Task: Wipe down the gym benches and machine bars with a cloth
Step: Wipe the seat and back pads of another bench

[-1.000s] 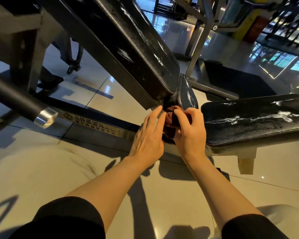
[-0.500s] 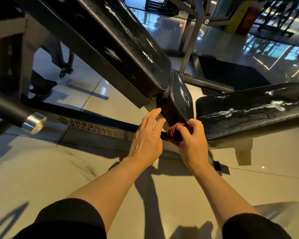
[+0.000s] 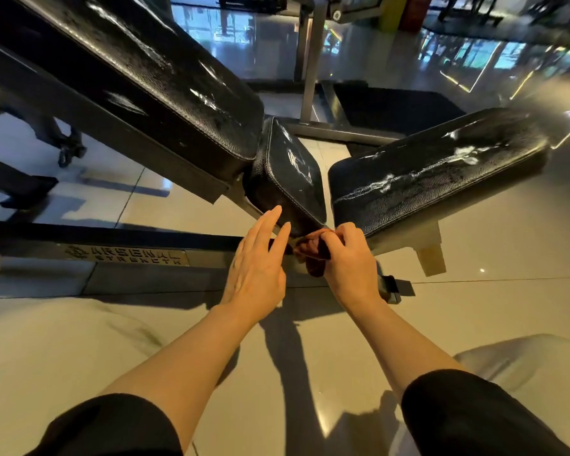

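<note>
Below, right hand fingers pinching cloth under middle pad, contact unclear; left hand fingers straight.

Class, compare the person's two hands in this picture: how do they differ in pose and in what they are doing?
The left hand has straight fingers and holds nothing; the right hand has curled fingers that grip a reddish-brown cloth. The left hand's fingertips reach up toward the small middle pad; the right hand sits lower, below the seat pad. Both are bare and close together at the bench frame.
</note>
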`<act>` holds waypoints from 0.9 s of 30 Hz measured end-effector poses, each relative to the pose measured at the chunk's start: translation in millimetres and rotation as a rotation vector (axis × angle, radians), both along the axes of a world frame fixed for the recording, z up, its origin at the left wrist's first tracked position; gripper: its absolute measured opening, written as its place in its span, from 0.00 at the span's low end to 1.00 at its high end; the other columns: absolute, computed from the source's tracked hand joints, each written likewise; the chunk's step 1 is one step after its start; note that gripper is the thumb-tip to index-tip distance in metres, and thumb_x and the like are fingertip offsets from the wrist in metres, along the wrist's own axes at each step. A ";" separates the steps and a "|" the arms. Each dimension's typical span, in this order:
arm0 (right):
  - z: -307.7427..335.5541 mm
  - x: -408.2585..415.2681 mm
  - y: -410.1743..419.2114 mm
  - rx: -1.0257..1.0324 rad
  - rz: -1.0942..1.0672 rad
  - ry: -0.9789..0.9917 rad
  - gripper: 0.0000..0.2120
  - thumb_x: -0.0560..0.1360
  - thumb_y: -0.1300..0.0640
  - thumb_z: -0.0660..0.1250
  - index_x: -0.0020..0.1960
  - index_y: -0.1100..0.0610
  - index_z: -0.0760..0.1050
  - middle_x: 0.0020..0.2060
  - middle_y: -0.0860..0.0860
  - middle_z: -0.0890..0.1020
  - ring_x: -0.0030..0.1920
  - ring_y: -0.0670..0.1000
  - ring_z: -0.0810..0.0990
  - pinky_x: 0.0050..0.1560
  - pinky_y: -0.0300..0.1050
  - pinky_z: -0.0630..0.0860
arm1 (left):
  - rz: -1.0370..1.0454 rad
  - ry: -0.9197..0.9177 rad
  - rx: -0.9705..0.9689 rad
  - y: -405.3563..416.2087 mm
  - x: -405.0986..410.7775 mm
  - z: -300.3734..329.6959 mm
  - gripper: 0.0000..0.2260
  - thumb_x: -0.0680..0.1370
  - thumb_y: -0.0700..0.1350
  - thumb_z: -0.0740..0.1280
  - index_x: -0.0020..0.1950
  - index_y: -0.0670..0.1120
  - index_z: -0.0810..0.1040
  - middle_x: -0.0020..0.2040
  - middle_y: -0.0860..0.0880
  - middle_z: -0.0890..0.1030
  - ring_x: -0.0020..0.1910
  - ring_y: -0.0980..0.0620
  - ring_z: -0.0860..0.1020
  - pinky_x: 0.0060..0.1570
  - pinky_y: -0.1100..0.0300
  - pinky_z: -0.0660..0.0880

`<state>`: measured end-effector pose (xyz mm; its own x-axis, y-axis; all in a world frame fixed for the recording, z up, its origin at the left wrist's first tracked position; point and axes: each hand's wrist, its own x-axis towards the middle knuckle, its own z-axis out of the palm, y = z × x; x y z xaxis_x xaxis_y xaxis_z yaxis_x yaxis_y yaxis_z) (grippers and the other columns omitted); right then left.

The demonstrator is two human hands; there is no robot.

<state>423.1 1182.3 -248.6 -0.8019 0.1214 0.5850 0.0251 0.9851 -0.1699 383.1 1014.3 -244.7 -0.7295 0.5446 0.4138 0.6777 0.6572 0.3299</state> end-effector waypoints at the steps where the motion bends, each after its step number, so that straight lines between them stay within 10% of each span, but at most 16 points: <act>1: 2.2 1.6 0.9 -0.027 -0.006 0.036 0.21 0.60 0.69 0.79 0.51 0.62 0.79 0.44 0.58 0.77 0.42 0.58 0.76 0.28 0.44 0.72 | 0.009 0.002 0.005 2.3 1.0 -1.2 0.32 0.71 0.34 0.72 0.74 0.41 0.65 0.78 0.42 0.55 0.76 0.44 0.57 0.68 0.44 0.69; 9: 0.4 -0.4 -0.5 -0.016 -0.029 -0.020 0.16 0.60 0.68 0.79 0.46 0.63 0.78 0.41 0.57 0.75 0.38 0.56 0.75 0.29 0.40 0.62 | 0.067 0.016 0.038 13.4 3.4 -4.1 0.31 0.71 0.37 0.74 0.72 0.41 0.67 0.76 0.42 0.57 0.75 0.43 0.58 0.64 0.43 0.71; 16: 33.9 -1.7 -15.8 -0.211 0.201 0.173 0.17 0.67 0.69 0.73 0.55 0.64 0.78 0.48 0.57 0.76 0.45 0.53 0.76 0.43 0.37 0.72 | -0.004 0.043 0.170 10.4 4.3 9.1 0.33 0.74 0.45 0.72 0.75 0.43 0.62 0.71 0.42 0.66 0.70 0.45 0.65 0.68 0.47 0.68; 22: 49.2 2.9 -37.3 -0.417 0.418 0.055 0.16 0.71 0.54 0.62 0.56 0.59 0.74 0.49 0.51 0.76 0.47 0.46 0.75 0.48 0.37 0.74 | -0.044 0.058 0.340 -3.0 12.1 21.8 0.26 0.74 0.33 0.68 0.69 0.48 0.66 0.61 0.45 0.73 0.52 0.45 0.79 0.48 0.50 0.80; 27: 43.3 1.6 -34.6 -0.444 0.388 -0.046 0.23 0.71 0.61 0.70 0.64 0.56 0.69 0.57 0.50 0.73 0.55 0.48 0.75 0.54 0.43 0.76 | 0.060 0.137 0.337 -14.9 4.9 26.8 0.19 0.73 0.33 0.67 0.59 0.50 0.69 0.54 0.43 0.73 0.41 0.44 0.78 0.36 0.53 0.79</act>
